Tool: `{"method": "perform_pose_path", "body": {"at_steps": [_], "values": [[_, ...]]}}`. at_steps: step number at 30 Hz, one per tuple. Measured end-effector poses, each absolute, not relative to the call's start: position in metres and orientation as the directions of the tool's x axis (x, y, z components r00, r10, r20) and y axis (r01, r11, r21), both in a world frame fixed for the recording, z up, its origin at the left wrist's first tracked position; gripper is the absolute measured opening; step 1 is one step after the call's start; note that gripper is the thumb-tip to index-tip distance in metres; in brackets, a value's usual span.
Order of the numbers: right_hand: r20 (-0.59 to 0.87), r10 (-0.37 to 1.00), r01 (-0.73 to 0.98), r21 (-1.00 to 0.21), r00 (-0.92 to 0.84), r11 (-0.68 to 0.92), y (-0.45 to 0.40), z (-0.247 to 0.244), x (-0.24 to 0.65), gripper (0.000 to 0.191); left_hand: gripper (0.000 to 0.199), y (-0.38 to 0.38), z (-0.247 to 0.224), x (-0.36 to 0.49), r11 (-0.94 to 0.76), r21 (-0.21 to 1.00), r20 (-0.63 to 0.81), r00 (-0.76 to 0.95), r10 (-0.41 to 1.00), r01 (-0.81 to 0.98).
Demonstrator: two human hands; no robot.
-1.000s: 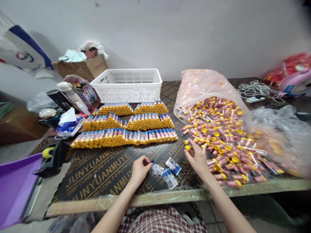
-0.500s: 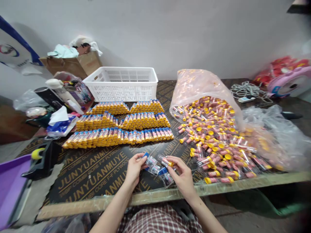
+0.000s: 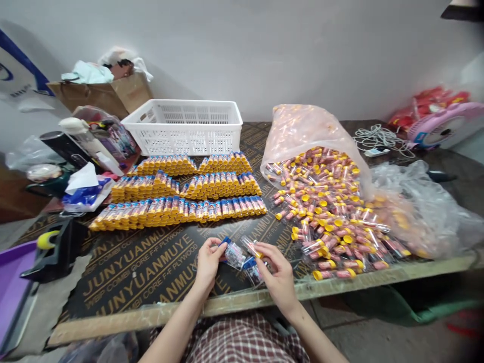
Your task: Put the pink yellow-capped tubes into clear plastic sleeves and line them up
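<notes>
Near the table's front edge, my left hand (image 3: 208, 262) pinches a small printed clear label (image 3: 233, 253) with a blue edge. My right hand (image 3: 279, 276) is closed on a small clear tube (image 3: 250, 246) with a yellow cap and pink contents, tilted toward the label. Below it on the table lie more blue-edged labels (image 3: 252, 269), partly hidden by my right hand. Several rows of labelled tubes (image 3: 177, 210) with blue tops and yellow caps are stacked beyond my hands. On the right, a heap of unlabelled tubes (image 3: 333, 217) spills from a large plastic bag (image 3: 306, 128).
A white plastic basket (image 3: 189, 138) stands behind the rows. At left are a black tape dispenser (image 3: 56, 247), a tissue pack (image 3: 85, 194) and bottles (image 3: 73, 133). Crumpled clear plastic (image 3: 419, 201), a white cable (image 3: 378, 138) and a pink fan (image 3: 442, 128) sit at right.
The whole scene has shifted slightly left and up as the view turned. My right hand has brought the tube a little nearer the label, and the tube now stands more upright.
</notes>
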State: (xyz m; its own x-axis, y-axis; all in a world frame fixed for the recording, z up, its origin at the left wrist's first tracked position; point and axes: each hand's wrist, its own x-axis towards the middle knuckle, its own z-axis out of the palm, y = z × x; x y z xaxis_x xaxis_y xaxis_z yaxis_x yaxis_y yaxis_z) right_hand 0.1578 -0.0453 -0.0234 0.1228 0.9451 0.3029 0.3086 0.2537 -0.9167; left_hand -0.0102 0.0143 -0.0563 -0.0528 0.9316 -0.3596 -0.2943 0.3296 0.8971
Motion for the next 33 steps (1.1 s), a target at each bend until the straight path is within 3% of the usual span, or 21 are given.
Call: {"method": "perform_pose_path", "body": {"at_steps": [8,21,33], "values": [[0.308,0.944,0.334,-0.908,0.117,0.255,-0.048,-0.030,0.160,0.024,0.042,0.016,-0.054,-0.007,0.342,0.842,-0.399,-0.055,0.915,-0.417],[0.386,0.916,0.425,-0.851,0.106,0.309,-0.053,-0.035,0.152,0.028,0.025,0.020,-0.047,-0.008,0.386,0.634,-0.573,-0.072,0.817,-0.670],[0.506,0.862,0.505,-0.736,-0.030,0.450,-0.055,-0.034,0.143,0.042,0.031,0.016,-0.051,-0.008,0.392,0.622,-0.612,-0.108,0.784,-0.678]]}}
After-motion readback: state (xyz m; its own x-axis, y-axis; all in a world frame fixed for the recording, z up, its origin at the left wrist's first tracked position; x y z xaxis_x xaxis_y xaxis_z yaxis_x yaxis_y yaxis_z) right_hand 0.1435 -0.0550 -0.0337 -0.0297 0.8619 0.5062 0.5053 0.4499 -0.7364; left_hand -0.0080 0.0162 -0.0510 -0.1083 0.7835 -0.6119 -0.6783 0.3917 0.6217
